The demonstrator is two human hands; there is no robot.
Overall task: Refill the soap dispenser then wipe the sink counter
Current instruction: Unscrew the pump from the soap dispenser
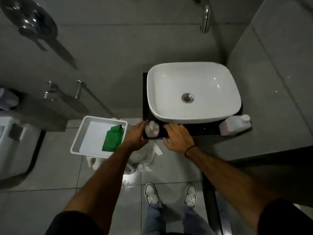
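A clear soap dispenser [152, 130] with a pump top stands on the black sink counter [199, 130], at its front left corner. My left hand [135, 136] wraps around the dispenser's left side. My right hand [177, 138] rests just right of it on the counter's front edge, fingers spread, holding nothing. A white basin [162, 92] sits on the counter. A white refill bottle [235, 124] lies at the counter's right end. A folded green cloth [113, 138] lies in a white tray [84, 133] to the left.
A chrome tap [205, 19] sticks out of the grey wall above the basin. A crumpled white rag [144, 160] lies on the tiled floor under the tray. A toilet [11, 146] stands at the far left. A grey ledge [271, 99] runs along the right.
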